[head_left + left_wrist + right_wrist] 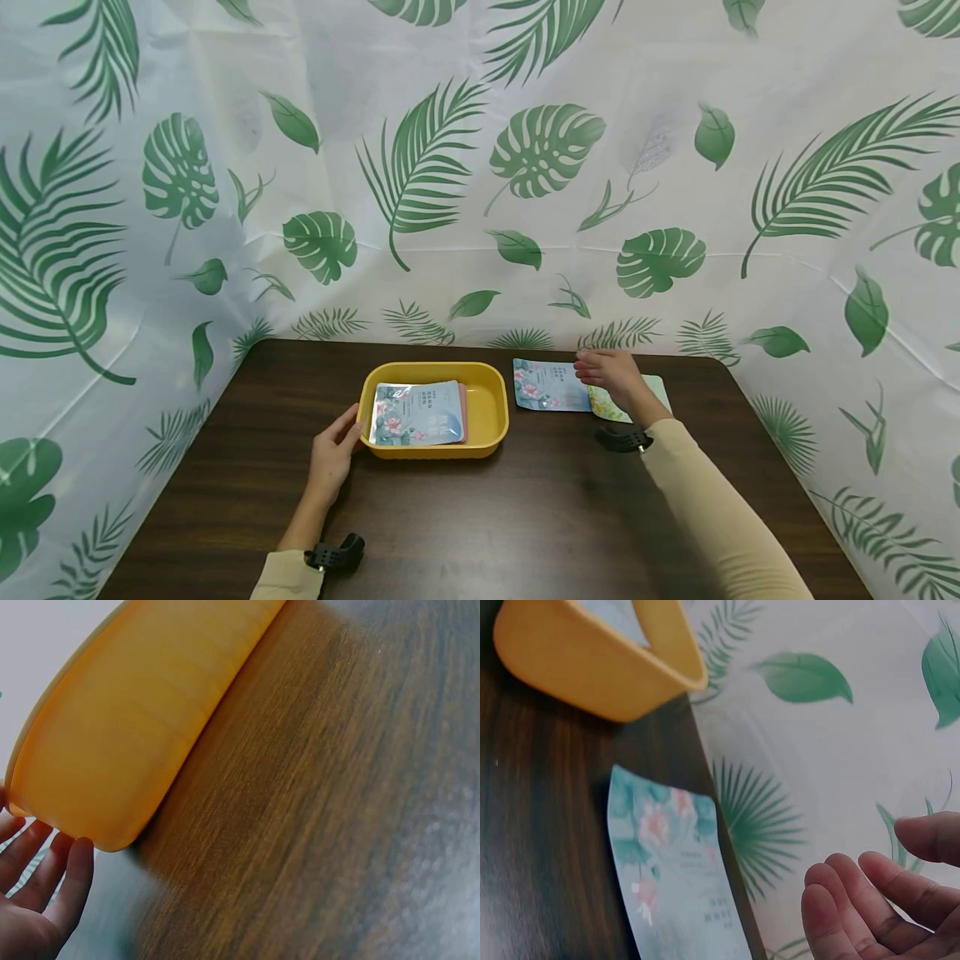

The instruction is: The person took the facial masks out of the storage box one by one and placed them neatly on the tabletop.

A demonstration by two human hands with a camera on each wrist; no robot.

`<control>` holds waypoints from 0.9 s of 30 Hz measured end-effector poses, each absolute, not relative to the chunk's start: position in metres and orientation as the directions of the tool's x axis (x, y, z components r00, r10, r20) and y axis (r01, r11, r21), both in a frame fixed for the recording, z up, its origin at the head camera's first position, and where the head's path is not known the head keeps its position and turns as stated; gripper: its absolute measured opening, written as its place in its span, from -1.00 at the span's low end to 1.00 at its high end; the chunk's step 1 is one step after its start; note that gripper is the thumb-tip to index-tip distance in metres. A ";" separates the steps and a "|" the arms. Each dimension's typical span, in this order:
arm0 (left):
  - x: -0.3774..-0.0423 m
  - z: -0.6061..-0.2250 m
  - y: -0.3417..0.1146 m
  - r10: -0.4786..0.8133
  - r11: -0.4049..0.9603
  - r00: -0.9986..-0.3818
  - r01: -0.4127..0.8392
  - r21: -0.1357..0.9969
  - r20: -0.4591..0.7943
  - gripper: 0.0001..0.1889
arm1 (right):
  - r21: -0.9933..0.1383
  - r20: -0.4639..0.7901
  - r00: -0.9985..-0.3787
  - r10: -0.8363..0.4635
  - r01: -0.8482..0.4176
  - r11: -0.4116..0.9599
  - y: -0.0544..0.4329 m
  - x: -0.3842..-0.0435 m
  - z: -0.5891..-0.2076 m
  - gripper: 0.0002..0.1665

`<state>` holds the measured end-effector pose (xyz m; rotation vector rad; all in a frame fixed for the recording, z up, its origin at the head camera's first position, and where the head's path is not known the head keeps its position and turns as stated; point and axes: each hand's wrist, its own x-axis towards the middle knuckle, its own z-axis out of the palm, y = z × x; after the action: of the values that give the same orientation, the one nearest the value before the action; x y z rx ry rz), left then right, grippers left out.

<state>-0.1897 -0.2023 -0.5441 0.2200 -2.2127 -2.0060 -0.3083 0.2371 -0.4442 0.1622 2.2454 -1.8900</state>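
A yellow plastic bin (491,429) stands on the table, with a pale blue flower-printed sachet (420,414) lying inside over a pink one (463,408). The fingertips of my left hand (333,450) touch the bin's left end; the left wrist view shows them against its outer wall (127,735). To the bin's right lies another blue flower-printed sachet (546,386), its right end beside a green and yellow sachet (654,390). Above these two is my right hand (613,377), partly hiding them. Its fingers are loosely extended in the right wrist view, holding nothing.
The dark wooden table (480,533) ends just behind the bin and sachets. A white curtain (450,208) with green leaf prints hangs behind and at both sides. Each wrist wears a black band (335,552).
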 end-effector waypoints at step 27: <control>-0.193 -0.547 -0.204 -0.217 0.123 -0.976 -0.012 0.992 0.015 -0.54 | -0.953 -0.212 -0.957 -0.199 0.157 0.259 0.163 -0.301 -0.440 -0.53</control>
<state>-0.1925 -0.2040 -0.5470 0.2299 -2.2321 -1.9691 -0.3014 0.1626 -0.4399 -0.0386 2.2450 -1.7513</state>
